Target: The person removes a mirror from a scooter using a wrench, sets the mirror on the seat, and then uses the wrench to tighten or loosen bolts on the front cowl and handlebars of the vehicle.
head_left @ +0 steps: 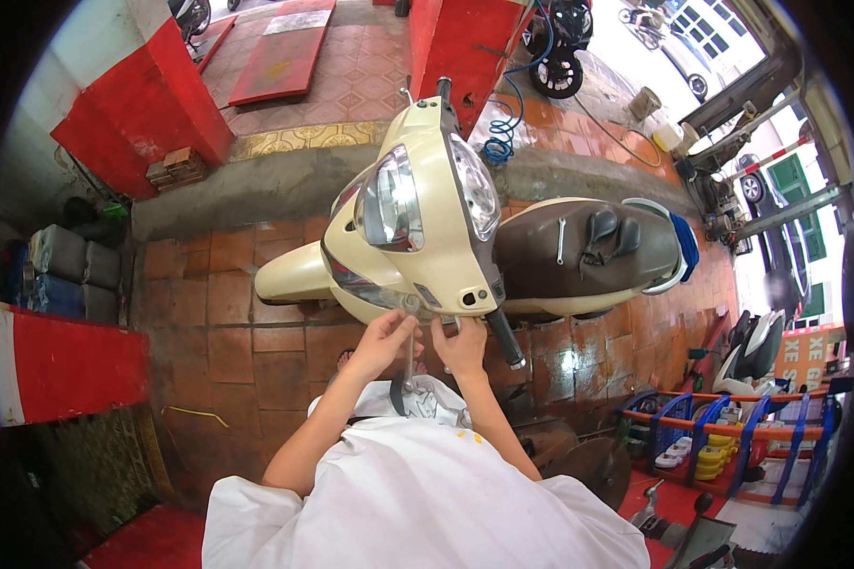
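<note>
A cream scooter (351,256) stands crosswise in front of me, its front to the left. My left hand (387,343) is at the near side of its headlight cover, thumb and fingers pinched together; what they hold is too small to make out. Close beside it, my right hand (462,347) has its fingers curled at the underside of the handlebar cover, next to the black handlebar grip (507,339). Its fingertips are partly hidden. On the brown seat (531,256) lie an open-end wrench (561,243) and two black mirrors (599,228).
A low concrete step (266,185) runs behind the scooter. Beyond it stand a red pillar (460,57), a coiled blue air hose (503,142) and a red ramp (280,71). A rack (712,427) with bottles stands at right. Grey containers (66,256) are stacked at left.
</note>
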`<state>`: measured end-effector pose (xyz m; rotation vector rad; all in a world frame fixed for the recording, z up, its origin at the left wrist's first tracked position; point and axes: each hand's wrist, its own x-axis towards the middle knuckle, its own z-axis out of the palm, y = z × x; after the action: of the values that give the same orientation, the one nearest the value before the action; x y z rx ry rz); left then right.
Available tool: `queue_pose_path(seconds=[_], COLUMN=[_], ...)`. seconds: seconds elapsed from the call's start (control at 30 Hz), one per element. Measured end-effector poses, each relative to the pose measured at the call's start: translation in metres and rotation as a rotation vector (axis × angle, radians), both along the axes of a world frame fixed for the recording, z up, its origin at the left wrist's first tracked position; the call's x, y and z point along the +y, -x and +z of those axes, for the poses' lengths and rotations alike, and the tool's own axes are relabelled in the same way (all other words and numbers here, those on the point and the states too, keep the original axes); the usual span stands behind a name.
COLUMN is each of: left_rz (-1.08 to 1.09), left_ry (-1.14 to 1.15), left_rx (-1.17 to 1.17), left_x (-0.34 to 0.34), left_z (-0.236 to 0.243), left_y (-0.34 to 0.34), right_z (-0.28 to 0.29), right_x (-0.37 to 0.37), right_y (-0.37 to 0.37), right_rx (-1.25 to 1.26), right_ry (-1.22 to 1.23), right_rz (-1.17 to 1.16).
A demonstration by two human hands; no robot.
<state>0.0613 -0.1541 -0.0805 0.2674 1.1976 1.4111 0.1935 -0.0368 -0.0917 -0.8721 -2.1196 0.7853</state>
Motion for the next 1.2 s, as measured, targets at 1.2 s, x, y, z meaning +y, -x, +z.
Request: queue_pose_path(seconds=[1.2], left_rz=[0.049], left_ry=[0.022], left_rx=[-0.026], left_x=[-0.007], left_z=[-0.011], left_y=[-0.003], right_z=[0.004], right_x=[0.005], right_y=[-0.002], right_rx=[-0.023], right_ry=[0.000], right_rz=[0.043])
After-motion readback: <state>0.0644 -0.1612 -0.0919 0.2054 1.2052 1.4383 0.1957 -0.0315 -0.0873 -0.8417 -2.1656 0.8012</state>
